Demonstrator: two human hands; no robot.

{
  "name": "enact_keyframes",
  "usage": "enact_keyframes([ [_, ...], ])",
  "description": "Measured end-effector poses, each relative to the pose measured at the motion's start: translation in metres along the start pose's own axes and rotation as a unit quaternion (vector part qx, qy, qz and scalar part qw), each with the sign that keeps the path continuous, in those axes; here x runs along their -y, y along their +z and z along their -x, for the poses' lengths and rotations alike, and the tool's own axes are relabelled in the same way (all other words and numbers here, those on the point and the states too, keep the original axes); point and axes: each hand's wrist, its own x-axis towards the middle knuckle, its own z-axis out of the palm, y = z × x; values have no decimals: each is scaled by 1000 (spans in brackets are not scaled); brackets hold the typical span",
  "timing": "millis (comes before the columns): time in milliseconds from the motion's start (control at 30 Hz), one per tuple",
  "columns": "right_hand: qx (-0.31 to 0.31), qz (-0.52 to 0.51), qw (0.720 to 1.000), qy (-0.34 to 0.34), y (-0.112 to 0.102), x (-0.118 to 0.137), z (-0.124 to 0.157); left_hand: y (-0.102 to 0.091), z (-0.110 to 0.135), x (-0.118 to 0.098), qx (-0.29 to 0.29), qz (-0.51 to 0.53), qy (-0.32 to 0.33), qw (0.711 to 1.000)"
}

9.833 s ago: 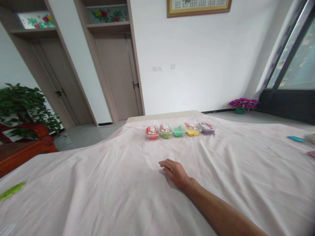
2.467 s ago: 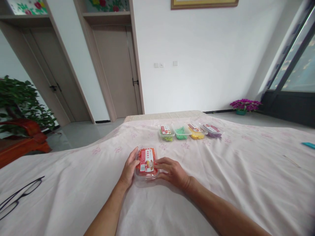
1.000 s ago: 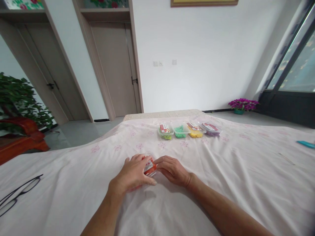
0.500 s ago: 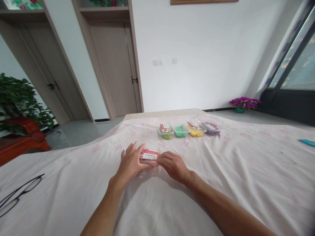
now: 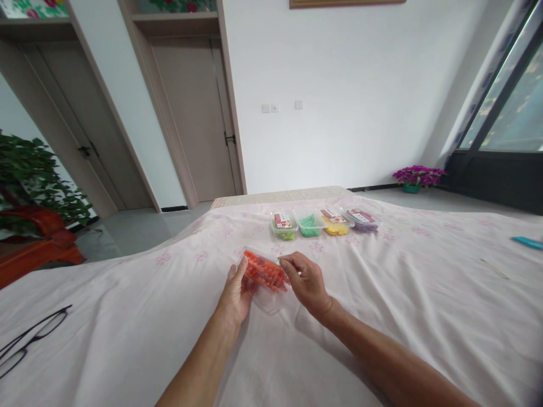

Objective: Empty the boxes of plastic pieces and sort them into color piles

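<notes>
A clear plastic box [image 5: 266,272] filled with small red-orange pieces is tilted above the cloth in front of me. My left hand [image 5: 237,291] grips its left end, thumb on the near top edge and fingers beneath. At its upper right corner, my right hand [image 5: 304,280] is closed in a pinch on the rim. A clear plastic flap [image 5: 268,304] shows below the box on the near side; whether it is the lid swung open I cannot tell. The white label is out of sight.
Several clear boxes stand in a row farther back: light green [image 5: 284,225], green [image 5: 309,225], yellow [image 5: 337,221] and purple [image 5: 361,220]. Eyeglasses [image 5: 34,337] lie at left on the white cloth [image 5: 127,316]. A blue object [image 5: 527,243] and a thin stick [image 5: 494,269] lie right.
The box has been lifted and tilted, so its red contents show instead of the label. My left hand has shifted from its top to its left end; my right fingers have moved up the right edge.
</notes>
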Motion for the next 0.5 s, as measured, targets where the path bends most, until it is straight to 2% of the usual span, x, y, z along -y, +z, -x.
enact_keyframes([
  [133,-35,-6,999,-17,-7,2,-9,14,14,3,-56,41,-49,996],
  [200,-38,-19,998,-39,-9,1,-10,19,20,8,-62,67,-91,992],
  [333,-8,-41,996,-74,-5,0,-5,23,24,25,26,75,-134,988],
  [500,24,-53,996,-67,-1,4,4,19,16,41,88,99,-99,986],
])
